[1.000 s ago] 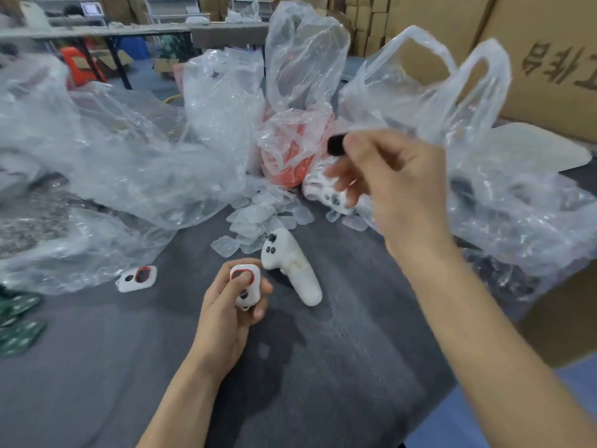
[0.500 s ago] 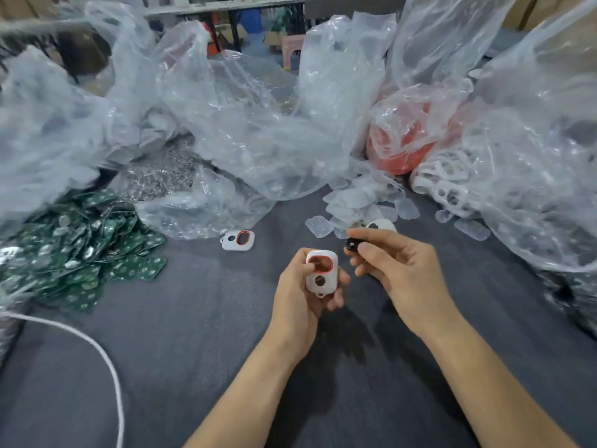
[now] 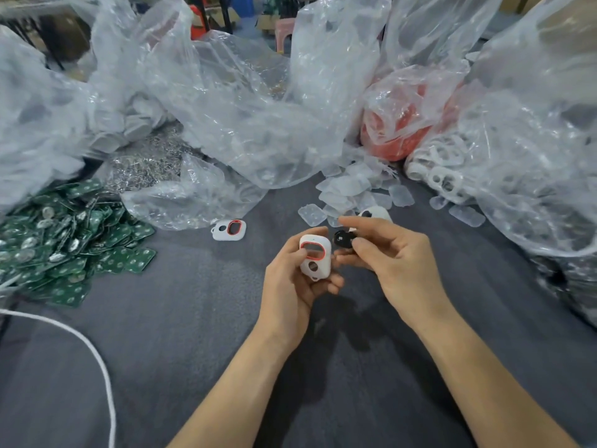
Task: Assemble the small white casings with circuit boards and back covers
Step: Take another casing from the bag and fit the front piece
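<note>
At frame centre the left hand (image 3: 290,279) has its grip round a white casing (image 3: 316,257), the right hand (image 3: 392,253) pinches a small black part (image 3: 343,239) beside it; board and back cover seem not yet fitted.

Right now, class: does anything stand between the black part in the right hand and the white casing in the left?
Nothing visible does. The right hand pinches the black part close beside the white casing, which the left hand grips. The left thumb lies on the casing's front face, at the near edge.
</note>
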Demonstrator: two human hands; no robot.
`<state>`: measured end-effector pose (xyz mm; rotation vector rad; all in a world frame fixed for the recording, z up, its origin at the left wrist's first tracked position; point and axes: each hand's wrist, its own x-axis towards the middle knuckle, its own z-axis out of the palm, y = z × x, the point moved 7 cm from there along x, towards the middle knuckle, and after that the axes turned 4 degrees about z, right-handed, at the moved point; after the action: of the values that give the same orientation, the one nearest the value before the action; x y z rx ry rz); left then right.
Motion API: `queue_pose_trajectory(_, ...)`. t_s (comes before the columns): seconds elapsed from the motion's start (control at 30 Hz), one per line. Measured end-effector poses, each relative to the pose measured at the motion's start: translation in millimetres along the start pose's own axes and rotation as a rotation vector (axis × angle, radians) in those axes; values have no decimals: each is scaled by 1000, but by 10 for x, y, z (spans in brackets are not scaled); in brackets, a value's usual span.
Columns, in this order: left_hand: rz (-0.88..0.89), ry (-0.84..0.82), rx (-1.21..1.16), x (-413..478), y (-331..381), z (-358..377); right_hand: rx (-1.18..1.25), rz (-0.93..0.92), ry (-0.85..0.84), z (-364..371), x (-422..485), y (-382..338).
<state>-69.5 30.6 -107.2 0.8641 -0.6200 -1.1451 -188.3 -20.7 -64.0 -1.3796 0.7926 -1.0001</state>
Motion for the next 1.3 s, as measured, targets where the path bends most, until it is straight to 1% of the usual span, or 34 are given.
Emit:
queue_pose_trajectory(0.17,11,19,5,-4,-6,-35,66,-25,20,-43,11,-31)
queue_pose_trajectory(0.3,18,39,47,-20,-2,-39,87,-82,15,-42,-4,-86)
queue_pose_trajectory(0.47,14,14,5,-39,24,3,40,-119,-17,-6,-16,-123)
queue_pose_trajectory(0.7,-20,9,-25,-34,-41,-7,73,-94,17,-30,-21,-102)
queue_pose_trajectory(0.87,-10,-23,-21,-39,-42,19,-17,-81,146,-146,-10,-57)
queue_pose_trajectory(1.03,0,-67,11,-60,-14,48,-154,-111,189,-157,-24,-85)
queue_pose_trajectory(1.13,5,-78,28,-70,-6,57,-198,-107,187,-135,-22,-97)
queue_pose_trajectory(1.3,33,-72,40,-58,-6,49,-78,-47,92,-67,-10,-68)
